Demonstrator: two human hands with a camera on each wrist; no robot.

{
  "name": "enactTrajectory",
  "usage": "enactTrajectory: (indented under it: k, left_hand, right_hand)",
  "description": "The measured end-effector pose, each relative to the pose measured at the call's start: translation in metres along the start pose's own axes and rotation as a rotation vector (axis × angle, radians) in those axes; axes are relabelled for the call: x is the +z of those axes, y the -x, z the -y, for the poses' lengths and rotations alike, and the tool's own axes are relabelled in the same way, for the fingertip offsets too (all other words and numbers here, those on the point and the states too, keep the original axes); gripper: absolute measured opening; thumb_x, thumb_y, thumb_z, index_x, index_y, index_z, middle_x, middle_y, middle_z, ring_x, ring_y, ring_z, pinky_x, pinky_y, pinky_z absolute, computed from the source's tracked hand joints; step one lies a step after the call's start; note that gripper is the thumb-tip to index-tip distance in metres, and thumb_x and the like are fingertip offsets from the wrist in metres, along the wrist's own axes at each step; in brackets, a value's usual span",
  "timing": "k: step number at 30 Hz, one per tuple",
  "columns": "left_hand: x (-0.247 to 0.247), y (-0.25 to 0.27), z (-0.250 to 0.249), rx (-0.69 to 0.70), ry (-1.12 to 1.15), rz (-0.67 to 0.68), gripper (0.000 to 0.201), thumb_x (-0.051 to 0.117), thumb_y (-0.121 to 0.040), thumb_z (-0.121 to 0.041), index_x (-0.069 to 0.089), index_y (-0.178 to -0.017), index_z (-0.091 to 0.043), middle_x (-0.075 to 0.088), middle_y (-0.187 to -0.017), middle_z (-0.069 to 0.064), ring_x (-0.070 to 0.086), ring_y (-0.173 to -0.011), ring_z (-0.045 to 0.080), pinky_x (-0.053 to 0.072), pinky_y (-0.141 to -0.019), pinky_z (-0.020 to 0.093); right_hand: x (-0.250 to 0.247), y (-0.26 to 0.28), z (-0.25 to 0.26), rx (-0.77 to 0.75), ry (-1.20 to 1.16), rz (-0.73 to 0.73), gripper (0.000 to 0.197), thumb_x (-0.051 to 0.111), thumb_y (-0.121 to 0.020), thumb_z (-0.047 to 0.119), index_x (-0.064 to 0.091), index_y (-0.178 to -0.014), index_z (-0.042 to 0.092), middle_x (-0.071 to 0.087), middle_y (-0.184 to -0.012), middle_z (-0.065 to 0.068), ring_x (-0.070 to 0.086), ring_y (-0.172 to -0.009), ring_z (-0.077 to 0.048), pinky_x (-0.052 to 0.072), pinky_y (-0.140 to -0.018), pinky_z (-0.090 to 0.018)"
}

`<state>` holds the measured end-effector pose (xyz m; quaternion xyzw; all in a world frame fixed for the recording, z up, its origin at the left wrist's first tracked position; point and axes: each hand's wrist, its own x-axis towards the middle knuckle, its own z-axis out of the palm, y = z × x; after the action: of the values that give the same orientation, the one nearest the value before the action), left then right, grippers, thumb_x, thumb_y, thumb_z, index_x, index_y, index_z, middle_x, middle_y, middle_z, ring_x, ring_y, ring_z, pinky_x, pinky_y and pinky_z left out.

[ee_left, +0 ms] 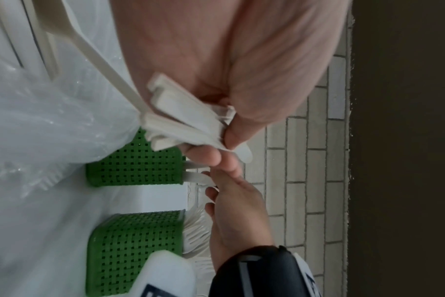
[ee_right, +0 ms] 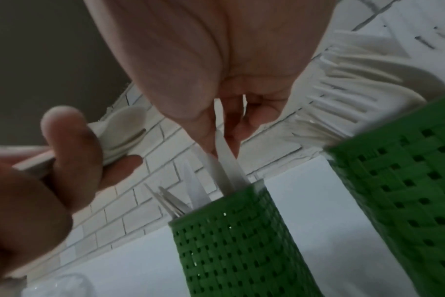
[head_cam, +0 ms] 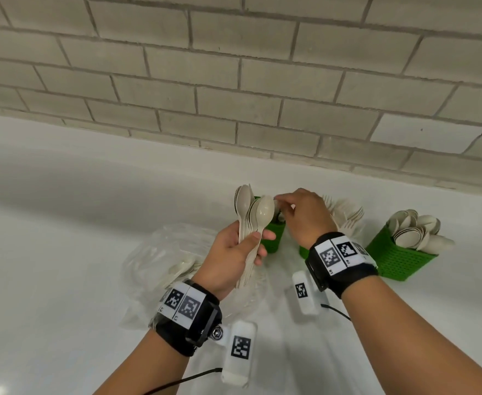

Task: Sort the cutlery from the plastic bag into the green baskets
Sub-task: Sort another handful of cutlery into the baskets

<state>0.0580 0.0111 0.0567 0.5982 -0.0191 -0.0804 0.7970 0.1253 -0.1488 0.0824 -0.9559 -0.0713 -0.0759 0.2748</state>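
My left hand (head_cam: 258, 243) grips a bunch of beige plastic spoons (head_cam: 258, 212) by their handles, bowls up, above the clear plastic bag (head_cam: 160, 260). The handle ends (ee_left: 186, 120) stick out under its fingers. My right hand (head_cam: 279, 203) is just right of the spoons, over the leftmost green basket (head_cam: 275, 240). In the right wrist view its thumb and fingers pinch a white knife (ee_right: 222, 148) whose lower end stands in that basket (ee_right: 241, 251) among other knives. The middle basket (ee_right: 407, 180) holds forks (head_cam: 348, 218). The right basket (head_cam: 402, 258) holds spoons.
All of it stands on a white counter (head_cam: 63, 223) against a brick wall (head_cam: 234, 81). Two white marker-tagged blocks (head_cam: 304, 292) (head_cam: 240, 352) with black cables lie near the front, between my wrists. The bag still shows cutlery (head_cam: 181, 267) inside.
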Motion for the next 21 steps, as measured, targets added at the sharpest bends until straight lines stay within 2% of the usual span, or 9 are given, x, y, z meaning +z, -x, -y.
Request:
enactTrajectory:
  k: [2, 4, 6, 8, 10, 11, 14, 17, 21]
  left_hand:
    - [-0.003, -0.001, 0.0, 0.011, -0.014, -0.006, 0.022, 0.048, -0.1, -0.004, 0.058, -0.117, 0.005, 0.073, -0.09, 0.005, 0.059, -0.062, 0.012, 0.052, -0.059, 0.025]
    - [-0.003, -0.002, 0.0, 0.017, -0.024, 0.006, 0.023, 0.049, -0.1, -0.005, 0.059, -0.117, 0.006, 0.074, -0.092, 0.006, 0.063, -0.063, 0.013, 0.055, -0.062, 0.025]
    - [0.0, -0.003, -0.001, 0.016, -0.035, 0.035, 0.023, 0.05, -0.099, -0.007, 0.06, -0.117, 0.005, 0.075, -0.096, 0.008, 0.065, -0.065, 0.014, 0.056, -0.063, 0.026]
    - [0.006, -0.003, -0.002, -0.005, -0.03, 0.083, 0.022, 0.052, -0.099, -0.008, 0.06, -0.117, 0.002, 0.075, -0.101, 0.011, 0.067, -0.066, 0.017, 0.058, -0.064, 0.028]
    - [0.016, -0.001, -0.003, -0.046, 0.001, 0.133, 0.021, 0.053, -0.099, -0.012, 0.062, -0.114, -0.001, 0.075, -0.102, 0.011, 0.069, -0.066, 0.019, 0.059, -0.061, 0.029]
    - [0.022, 0.0, -0.003, -0.065, 0.016, 0.155, 0.021, 0.053, -0.099, -0.015, 0.064, -0.112, -0.003, 0.075, -0.102, 0.01, 0.07, -0.066, 0.02, 0.059, -0.059, 0.029]
    - [0.035, 0.004, -0.003, -0.127, 0.049, 0.194, 0.024, 0.055, -0.097, -0.022, 0.066, -0.111, -0.006, 0.076, -0.099, 0.008, 0.07, -0.063, 0.023, 0.058, -0.053, 0.032]
    - [0.044, 0.005, -0.001, -0.156, 0.009, 0.194, 0.025, 0.059, -0.094, -0.023, 0.065, -0.11, -0.005, 0.076, -0.099, 0.006, 0.07, -0.058, 0.022, 0.053, -0.044, 0.026]
    - [0.063, 0.008, 0.0, -0.16, -0.031, 0.204, 0.015, 0.065, -0.091, -0.02, 0.066, -0.098, -0.007, 0.076, -0.096, 0.008, 0.067, -0.051, 0.019, 0.042, -0.036, 0.021]
  right_hand:
    - [-0.003, 0.003, 0.003, 0.034, -0.027, -0.033, 0.029, 0.046, -0.1, 0.019, 0.068, -0.118, 0.018, 0.061, -0.108, -0.009, 0.055, -0.105, -0.026, 0.041, -0.089, -0.03]
    - [-0.011, 0.012, 0.01, 0.074, -0.192, -0.156, 0.025, 0.048, -0.1, 0.026, 0.07, -0.111, 0.019, 0.063, -0.104, -0.002, 0.058, -0.096, -0.018, 0.041, -0.084, -0.025]
    - [-0.019, 0.025, 0.019, 0.113, -0.415, -0.217, 0.019, 0.056, -0.095, 0.033, 0.071, -0.101, 0.023, 0.068, -0.098, 0.008, 0.061, -0.086, -0.006, 0.045, -0.076, -0.018]
    - [-0.023, 0.039, 0.027, 0.108, -0.512, -0.203, 0.012, 0.065, -0.09, 0.028, 0.072, -0.092, 0.019, 0.07, -0.088, 0.007, 0.064, -0.072, -0.002, 0.047, -0.063, -0.011]
    - [-0.023, 0.05, 0.025, 0.096, -0.562, -0.201, 0.006, 0.067, -0.089, 0.017, 0.072, -0.089, 0.014, 0.071, -0.079, 0.0, 0.066, -0.065, -0.008, 0.051, -0.057, -0.017]
    - [-0.026, 0.054, 0.021, 0.097, -0.575, -0.227, 0.006, 0.067, -0.089, 0.015, 0.073, -0.087, 0.015, 0.071, -0.076, -0.003, 0.066, -0.064, -0.012, 0.053, -0.059, -0.023]
    - [-0.041, 0.066, -0.001, 0.178, -0.722, -0.363, 0.013, 0.068, -0.089, 0.012, 0.074, -0.084, 0.023, 0.072, -0.074, -0.007, 0.065, -0.059, -0.017, 0.055, -0.062, -0.029]
    - [-0.061, 0.08, -0.022, 0.235, -0.914, -0.415, 0.014, 0.069, -0.087, 0.008, 0.075, -0.088, 0.02, 0.072, -0.075, -0.009, 0.062, -0.06, -0.018, 0.053, -0.059, -0.026]
    - [-0.073, 0.096, -0.031, 0.203, -0.874, -0.33, 0.01, 0.07, -0.086, 0.007, 0.075, -0.092, 0.012, 0.073, -0.077, -0.008, 0.061, -0.059, -0.013, 0.052, -0.057, -0.023]
